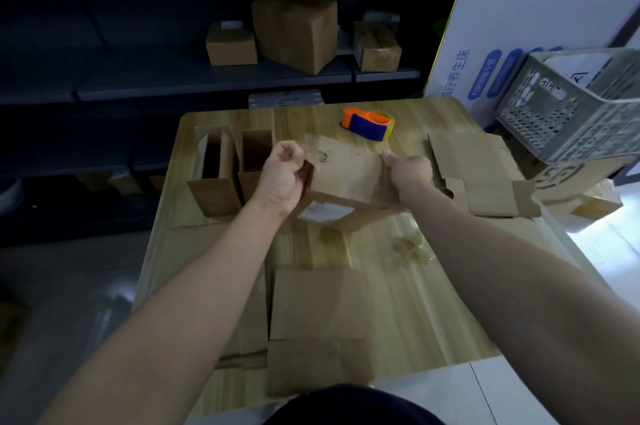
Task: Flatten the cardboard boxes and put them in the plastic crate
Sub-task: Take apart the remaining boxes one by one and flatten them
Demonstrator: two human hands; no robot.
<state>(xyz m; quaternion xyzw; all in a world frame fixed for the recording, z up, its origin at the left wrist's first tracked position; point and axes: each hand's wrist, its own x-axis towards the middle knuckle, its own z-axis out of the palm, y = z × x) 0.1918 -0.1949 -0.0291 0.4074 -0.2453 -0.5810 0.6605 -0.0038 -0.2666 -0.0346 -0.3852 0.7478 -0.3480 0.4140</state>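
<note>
1. Dark shelf unit [207, 85] behind the table; three closed boxes [298, 33] on one shelf.
2. Wooden table [433, 303], pale floor around it.
3. Plastic crate [561, 113] off the table's far right corner, tilted, white sheet inside.
4. Flattened boxes: one [485, 175] at the right edge, one [315, 317] at the near edge.
5. Held box [346, 178] mid-table, partly collapsed. Left hand [284, 175] curled round its left flap; right hand [412, 171] grips the right edge, thumb on top.
6. Two open boxes [214, 178] upright, just left of it.
7. Tape dispenser [369, 123] behind it, crumpled tape [408, 246] in front.

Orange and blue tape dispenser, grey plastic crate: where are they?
orange and blue tape dispenser [369, 128], head view, on its blue body.
grey plastic crate [561, 119], head view, on its perforated side wall.
</note>
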